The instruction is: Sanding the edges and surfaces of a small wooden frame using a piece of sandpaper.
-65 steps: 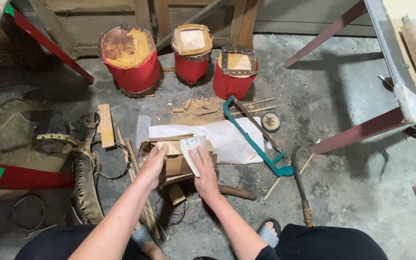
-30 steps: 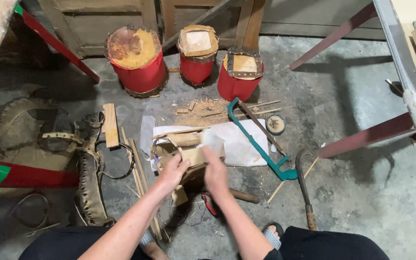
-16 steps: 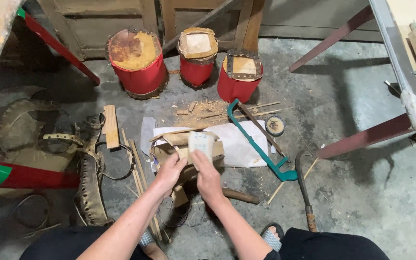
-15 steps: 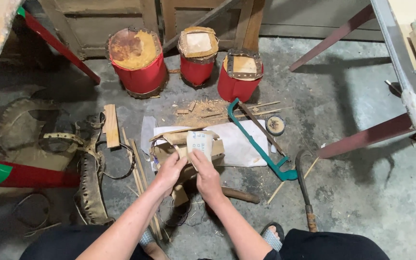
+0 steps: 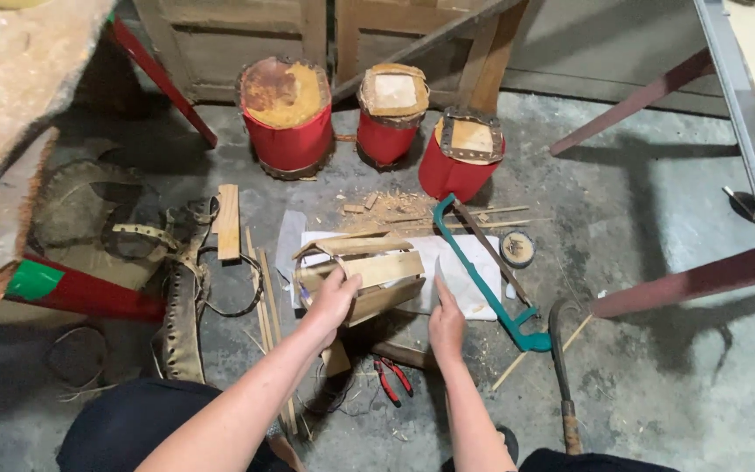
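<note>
Since approx half a sec ago the pale sheet the right hand (image 5: pixel 447 325) held up over the wood is out of that hand; it now sits lower, fingers together and pointing fwd, index tip on or just at the white sheet (image 5: pixel 460 275) spread on the floor, can't tell if it pinches anything. Left hand (image 5: pixel 332 301) barely shifted: curled over the near edge of the bent wooden strips (image 5: pixel 369 271), thumb on top, fingers wrapped under, gripping them. Strips form a loose stacked bundle of pale curved slats, lying centre of the concrete floor, partly on the white sheet, just ahead of both hands. Teal hacksaw (image 5: pixel 482 275) lies diagonal right of the bundle, its frame overlapping the sheet's right edge. Small round tin (image 5: pixel 517 248) just right of the saw. Red-handled pliers (image 5: pixel 392 378) on the floor between the forearms, near the right wrist. Hammer-like tool w/ dark curved head (image 5: pixel 561 367) further right, handle toward the camera. Three red drums (image 5: pixel 288 118) stand in a row at the back, sawdust and chips (image 5: pixel 386 208) in front of them. Short plank (image 5: pixel 228 222) and thin sticks (image 5: pixel 264 288) left of the bundle; studded leather strap (image 5: pixel 178 315) further left.
</note>
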